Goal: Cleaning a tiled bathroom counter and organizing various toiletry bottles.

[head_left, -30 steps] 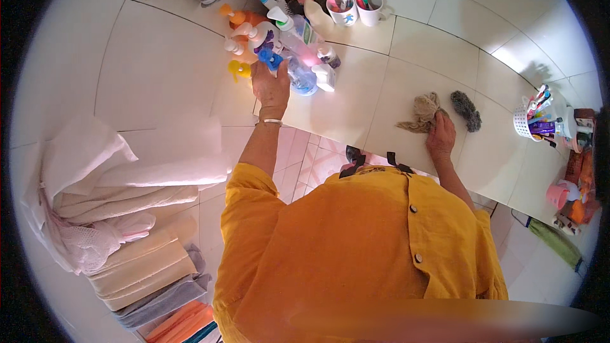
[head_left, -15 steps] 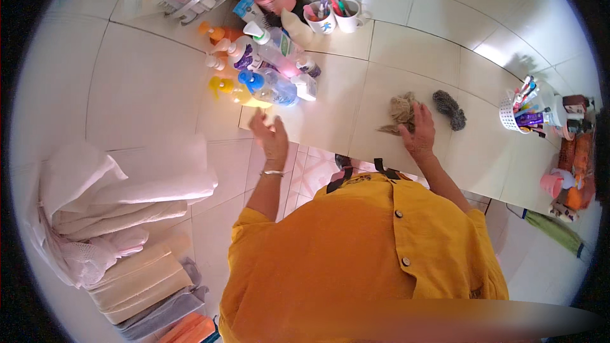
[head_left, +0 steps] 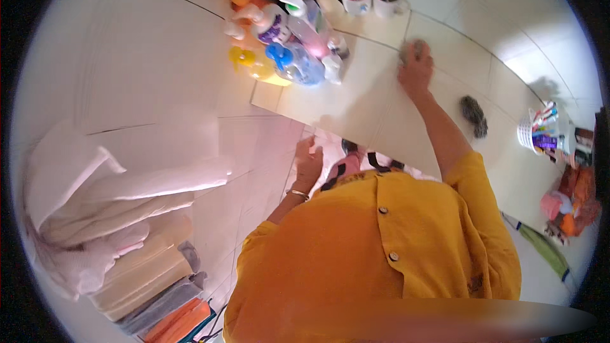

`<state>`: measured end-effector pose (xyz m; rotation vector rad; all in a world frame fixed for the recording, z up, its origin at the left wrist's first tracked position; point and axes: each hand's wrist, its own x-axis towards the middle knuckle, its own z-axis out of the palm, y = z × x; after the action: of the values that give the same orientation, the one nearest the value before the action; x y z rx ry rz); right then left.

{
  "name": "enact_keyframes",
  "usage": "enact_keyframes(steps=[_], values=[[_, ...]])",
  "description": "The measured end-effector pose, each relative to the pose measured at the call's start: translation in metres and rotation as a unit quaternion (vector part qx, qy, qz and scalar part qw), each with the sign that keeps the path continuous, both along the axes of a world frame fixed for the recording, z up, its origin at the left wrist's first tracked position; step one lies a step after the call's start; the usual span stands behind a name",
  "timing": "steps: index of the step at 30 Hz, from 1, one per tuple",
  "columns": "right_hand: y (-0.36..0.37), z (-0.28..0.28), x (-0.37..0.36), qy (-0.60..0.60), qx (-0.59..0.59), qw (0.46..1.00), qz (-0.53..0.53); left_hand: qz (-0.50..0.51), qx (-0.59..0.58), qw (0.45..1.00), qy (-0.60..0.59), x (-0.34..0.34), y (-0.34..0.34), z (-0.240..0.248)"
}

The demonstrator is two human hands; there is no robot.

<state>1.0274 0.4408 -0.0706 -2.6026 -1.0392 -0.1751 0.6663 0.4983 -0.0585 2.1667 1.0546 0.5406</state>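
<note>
left hand [head_left: 309,160]: hanging near counter [head_left: 356,103], fingers parted | right hand [head_left: 416,75]: extending over it, cannot tell grip | scrubber [head_left: 473,116]: lying nearby

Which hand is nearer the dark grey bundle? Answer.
Right. The right hand is left of the bundle, over the counter; the left hand is much farther left, off the counter.

From here I see a greyish-brown wad [head_left: 407,51] pressed under the right hand [head_left: 417,75], toward the back of the pale tiled table [head_left: 375,92]. Fingers cover most of it; blur hides its texture.
</note>
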Motion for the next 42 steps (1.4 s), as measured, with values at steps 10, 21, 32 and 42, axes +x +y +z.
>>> enact_keyframes(steps=[10, 21, 32, 42], values=[[0.01, -0.004, -0.166, 0.079, 0.1, 0.876, 0.465, -0.023, -0.145, 0.988, 0.039, -0.003, -0.001, -0.001], [-0.173, 0.005, -0.089, 0.108, 0.11, 0.935, 0.32, -0.126, -0.201, 0.97, 0.054, 0.063, -0.033, 0.003], [-0.42, -0.006, -0.016, 0.044, -0.036, 0.981, -0.186, -0.211, -0.264, 0.941, 0.031, 0.119, -0.079, -0.014], [-0.44, 0.03, 0.006, 0.073, -0.007, 0.913, -0.401, -0.28, -0.297, 0.911, 0.059, 0.154, -0.082, -0.004]])
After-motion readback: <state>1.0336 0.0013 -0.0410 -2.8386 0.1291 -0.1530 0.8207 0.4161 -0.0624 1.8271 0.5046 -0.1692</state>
